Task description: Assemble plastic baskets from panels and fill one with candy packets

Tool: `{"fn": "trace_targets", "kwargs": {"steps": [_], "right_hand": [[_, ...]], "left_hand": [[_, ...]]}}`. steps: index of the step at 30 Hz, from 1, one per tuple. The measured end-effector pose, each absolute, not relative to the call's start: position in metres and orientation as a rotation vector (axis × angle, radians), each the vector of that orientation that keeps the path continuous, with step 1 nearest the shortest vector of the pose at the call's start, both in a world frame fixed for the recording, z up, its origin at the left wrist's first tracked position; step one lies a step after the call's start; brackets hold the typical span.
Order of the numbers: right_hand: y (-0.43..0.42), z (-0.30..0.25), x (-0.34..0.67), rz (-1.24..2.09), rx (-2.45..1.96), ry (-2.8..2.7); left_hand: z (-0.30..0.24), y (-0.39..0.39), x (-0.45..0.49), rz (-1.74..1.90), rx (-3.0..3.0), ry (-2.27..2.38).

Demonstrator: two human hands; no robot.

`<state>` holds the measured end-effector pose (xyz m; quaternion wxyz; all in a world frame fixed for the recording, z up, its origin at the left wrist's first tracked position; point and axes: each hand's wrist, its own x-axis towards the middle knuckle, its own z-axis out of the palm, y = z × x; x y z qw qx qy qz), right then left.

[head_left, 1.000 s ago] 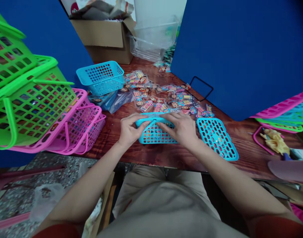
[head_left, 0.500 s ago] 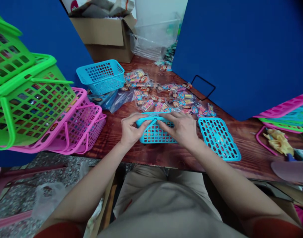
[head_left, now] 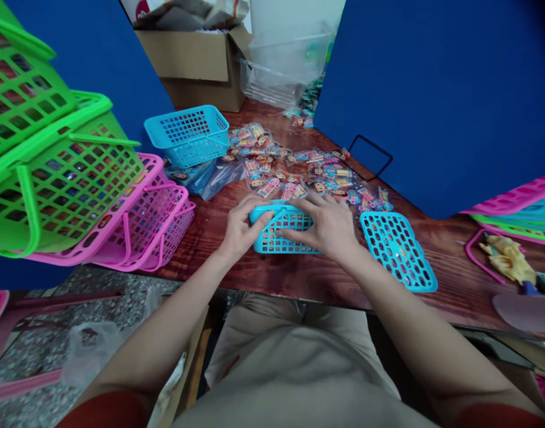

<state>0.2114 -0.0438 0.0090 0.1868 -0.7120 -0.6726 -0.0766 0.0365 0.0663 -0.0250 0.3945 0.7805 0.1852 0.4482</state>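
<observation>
A small blue plastic basket [head_left: 288, 245] with grid sides stands upright in front of me, and something colourful shows through its holes. Wrapped round its left end is my left hand [head_left: 241, 230], the thumb pointing in along the front rim. My right hand [head_left: 334, 224] grips the right part, fingers over the top and thumb across the front wall. Both hands partly hide the basket's top. Just right of my right hand lies a flat blue perforated lid [head_left: 396, 252]. Behind the basket are scattered clear packets with cartoon figures [head_left: 294, 178].
Filled green baskets [head_left: 76, 172] and pink baskets [head_left: 152, 220] are stacked at the left. Another blue basket [head_left: 190, 139] rests on plastic bags farther back. A cardboard box [head_left: 192, 59] stands behind. Blue panels [head_left: 433, 89] flank the wooden table [head_left: 246, 276]. Yellow cloth [head_left: 509, 258] lies at right.
My right thumb has moved away from the left thumb and lower on the basket's front. The left hand keeps its hold. The whole view has shifted slightly.
</observation>
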Motion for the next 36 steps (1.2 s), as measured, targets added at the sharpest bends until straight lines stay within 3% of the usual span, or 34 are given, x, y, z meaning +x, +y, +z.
{"fn": "trace_targets", "kwargs": {"steps": [24, 33, 36], "right_hand": [[-0.044, 0.001, 0.211, -0.250, -1.936, -1.922], [-0.070, 0.019, 0.242, 0.294, -1.677, -1.714], [-0.089, 0.010, 0.245, 0.296, -1.697, -1.658]], "left_hand": [[-0.045, 0.064, 0.038, 1.345, 2.175, 0.464], [-0.045, 0.053, 0.017, 1.262, 2.320, 0.337], [-0.054, 0.031, -0.003, 1.251, 2.456, 0.220]]}}
